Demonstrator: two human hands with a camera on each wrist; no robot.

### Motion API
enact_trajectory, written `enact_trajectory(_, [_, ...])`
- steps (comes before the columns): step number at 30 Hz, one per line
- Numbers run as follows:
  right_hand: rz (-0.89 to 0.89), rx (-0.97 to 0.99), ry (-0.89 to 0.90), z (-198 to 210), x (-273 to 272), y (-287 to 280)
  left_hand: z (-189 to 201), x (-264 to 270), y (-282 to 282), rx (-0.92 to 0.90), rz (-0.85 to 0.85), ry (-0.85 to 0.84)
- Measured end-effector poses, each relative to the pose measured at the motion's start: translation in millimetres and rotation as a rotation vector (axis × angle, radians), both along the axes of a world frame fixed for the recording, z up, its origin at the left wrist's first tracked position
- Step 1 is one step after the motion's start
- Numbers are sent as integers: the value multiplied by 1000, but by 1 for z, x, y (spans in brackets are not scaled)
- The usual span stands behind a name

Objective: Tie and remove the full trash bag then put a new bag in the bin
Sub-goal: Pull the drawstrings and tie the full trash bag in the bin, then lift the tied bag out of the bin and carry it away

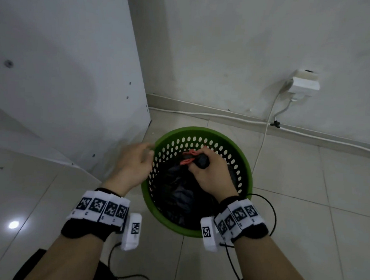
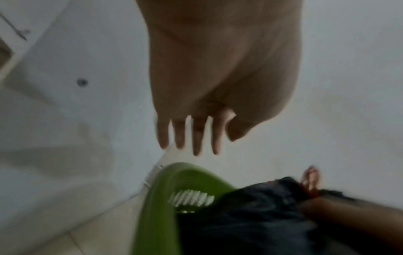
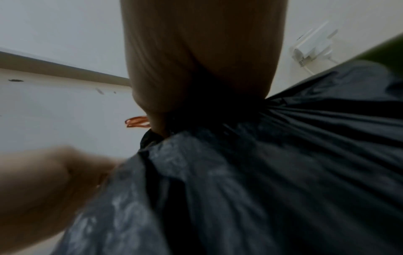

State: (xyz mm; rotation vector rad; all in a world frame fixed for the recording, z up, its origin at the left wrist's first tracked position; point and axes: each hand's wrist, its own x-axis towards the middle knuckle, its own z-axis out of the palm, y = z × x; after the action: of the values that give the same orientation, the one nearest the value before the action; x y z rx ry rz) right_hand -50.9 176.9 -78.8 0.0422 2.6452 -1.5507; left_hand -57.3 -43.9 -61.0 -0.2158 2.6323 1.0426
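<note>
A round green perforated bin stands on the tiled floor, with a full black trash bag inside it. My right hand grips the bag's gathered neck, and red drawstring loops stick out beside the fist. The right wrist view shows the bag fanning out below the fist and the red loops. My left hand hovers by the bin's left rim, blurred, holding nothing. In the left wrist view its fingers are straight above the bin and the bag.
A white cabinet panel stands close on the left of the bin. Behind is a white wall with a socket and adapter, and a white cable hangs down to the floor. Tiled floor lies to the right.
</note>
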Motion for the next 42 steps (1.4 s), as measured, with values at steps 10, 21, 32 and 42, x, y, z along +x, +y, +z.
enact_trajectory(10, [-286, -459, 60, 20, -15, -3, -32, 17, 4, 339, 247, -356])
enact_trajectory(21, [-160, -921, 251, 179, -28, 11, -48, -2, 4, 412, 387, -292])
enact_trajectory(32, [-214, -693, 179, 303, 25, 35, 49, 65, -17, 481, 520, -539])
enact_trajectory(42, [-49, -362, -318, 433, 104, 17, 235, 259, -109, 348, 600, -648])
